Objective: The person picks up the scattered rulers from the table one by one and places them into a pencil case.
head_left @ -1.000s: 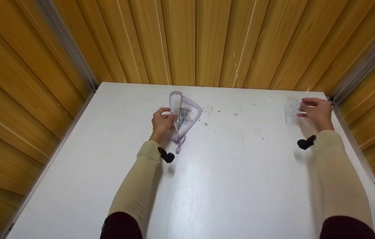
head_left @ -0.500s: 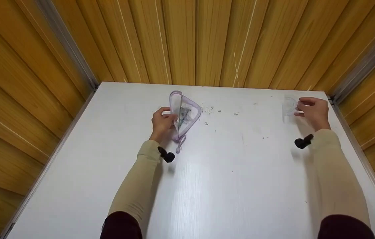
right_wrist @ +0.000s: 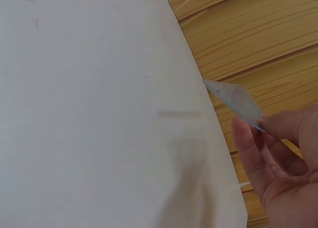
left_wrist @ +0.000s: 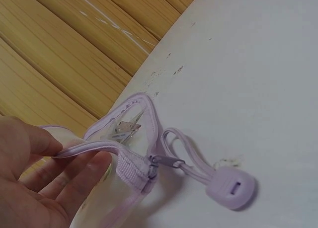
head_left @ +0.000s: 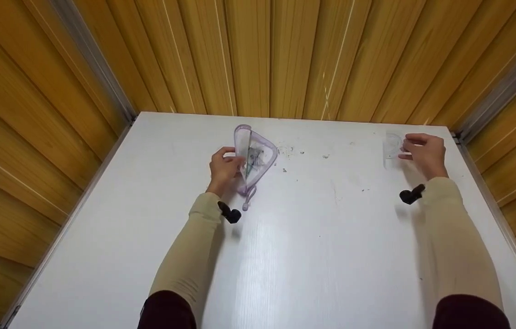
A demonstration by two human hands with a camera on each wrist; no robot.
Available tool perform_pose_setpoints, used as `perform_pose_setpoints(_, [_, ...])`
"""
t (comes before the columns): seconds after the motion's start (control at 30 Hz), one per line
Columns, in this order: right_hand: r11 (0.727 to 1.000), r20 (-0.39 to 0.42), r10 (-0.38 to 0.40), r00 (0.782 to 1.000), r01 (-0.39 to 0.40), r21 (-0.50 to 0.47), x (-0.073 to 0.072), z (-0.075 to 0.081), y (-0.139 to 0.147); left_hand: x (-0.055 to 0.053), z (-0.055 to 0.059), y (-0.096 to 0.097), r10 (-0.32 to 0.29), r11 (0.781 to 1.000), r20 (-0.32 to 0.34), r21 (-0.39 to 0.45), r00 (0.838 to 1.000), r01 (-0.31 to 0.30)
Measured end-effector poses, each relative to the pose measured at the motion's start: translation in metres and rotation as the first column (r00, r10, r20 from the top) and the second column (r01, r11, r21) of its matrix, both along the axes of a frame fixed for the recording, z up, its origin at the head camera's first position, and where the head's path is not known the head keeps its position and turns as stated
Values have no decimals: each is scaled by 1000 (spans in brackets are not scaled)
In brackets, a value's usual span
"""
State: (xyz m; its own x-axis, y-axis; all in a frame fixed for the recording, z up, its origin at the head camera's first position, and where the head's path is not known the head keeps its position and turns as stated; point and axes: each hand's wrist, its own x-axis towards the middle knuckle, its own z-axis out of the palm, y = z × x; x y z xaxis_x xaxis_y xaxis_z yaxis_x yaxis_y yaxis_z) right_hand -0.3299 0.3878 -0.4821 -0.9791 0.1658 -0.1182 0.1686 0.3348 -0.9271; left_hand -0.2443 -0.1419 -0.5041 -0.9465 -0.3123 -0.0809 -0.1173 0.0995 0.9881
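My left hand [head_left: 224, 170] pinches one edge of a clear zip pouch [head_left: 268, 157] with lilac trim, holding its mouth apart. Inside the pouch lie small see-through and dark pieces [left_wrist: 124, 130], partly hidden by its wall. A lilac pull tab [left_wrist: 232, 188] hangs on a cord from the zipper in the left wrist view. At the far right of the table, my right hand [head_left: 427, 154] pinches a clear protractor [head_left: 392, 145] between thumb and fingers. Seen from the right wrist, the protractor [right_wrist: 236, 100] is tilted nearly edge-on, raised over the table with its shadow below.
A white table [head_left: 303, 256] spreads under both hands, with dark scuff marks [head_left: 326, 156] near its back. Wood-look panels [head_left: 285, 59] wall off the back and both sides. Each wrist carries a small black camera [head_left: 229, 213].
My right hand has shifted a little to the left, carrying the protractor. The left hand and the pouch have stayed in place.
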Motion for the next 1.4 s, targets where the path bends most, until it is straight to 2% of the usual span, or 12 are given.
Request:
perform_pose_setpoints(0.2, [1000, 17, -10, 1000, 10, 9, -2, 1, -8, -1, 0, 0, 3, 1000, 8, -7, 1000, -3])
perform_pose_setpoints(0.53, [999, -3, 30, 1000, -30, 13, -9, 8, -31, 0, -1, 0, -14, 1000, 5, 10, 1000, 14])
perform_pose_setpoints(0.73, [998, -17, 62, 998, -62, 9, -14, 14, -49, 1, -1, 0, -7, 1000, 2, 10, 1000, 7])
perform_pose_setpoints(1.07, [997, 7, 78, 997, -79, 7, -23, 18, -84, -2, 0, -1, -8, 1000, 17, 7, 1000, 8])
perform_pose_setpoints(1.4, [991, -27, 126, 992, -127, -48, -29, 17, -125, -1, 0, -3, -2, 1000, 6, -14, 1000, 2])
